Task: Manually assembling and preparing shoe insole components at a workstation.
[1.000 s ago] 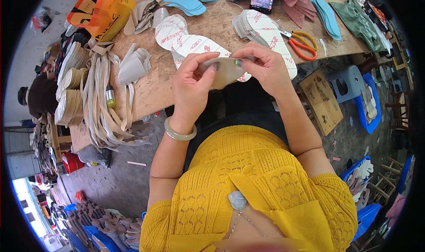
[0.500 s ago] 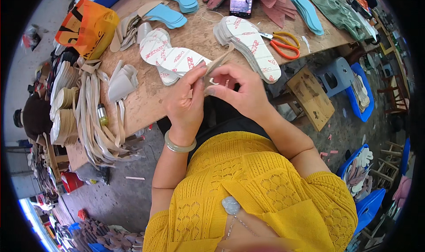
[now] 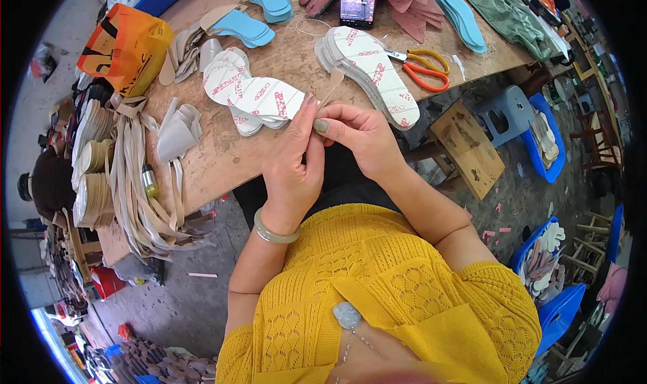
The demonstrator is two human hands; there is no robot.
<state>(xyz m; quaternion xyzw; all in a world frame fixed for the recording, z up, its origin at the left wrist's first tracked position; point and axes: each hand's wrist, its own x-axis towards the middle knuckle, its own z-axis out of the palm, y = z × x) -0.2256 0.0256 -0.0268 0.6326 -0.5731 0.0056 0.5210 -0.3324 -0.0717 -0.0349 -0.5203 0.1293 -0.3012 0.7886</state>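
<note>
My left hand (image 3: 292, 171) and my right hand (image 3: 364, 140) meet at the table's near edge. Between their fingertips is a narrow beige strip (image 3: 334, 82), its free end sticking up past the fingers; the rest is hidden. The right thumb and fingers pinch it, while the left fingers press together along its other side. Just beyond the left hand lie overlapping white insoles (image 3: 266, 95) with red print. Another stack of white insoles (image 3: 373, 67) stands beyond the right hand, beside orange- and yellow-handled scissors (image 3: 431, 80).
Light-blue insoles (image 3: 246, 28) and a lit phone (image 3: 357, 3) lie farther back. At left are an orange bag (image 3: 128, 50), hanging beige strips (image 3: 131, 175) and a small bottle (image 3: 149, 180). A grey-blue stool (image 3: 502, 117) and blue bins (image 3: 549, 161) stand at right.
My right hand's fingers have closed in from a looser, arched pose to a pinch against the left fingertips. The whole view has shifted slightly.
</note>
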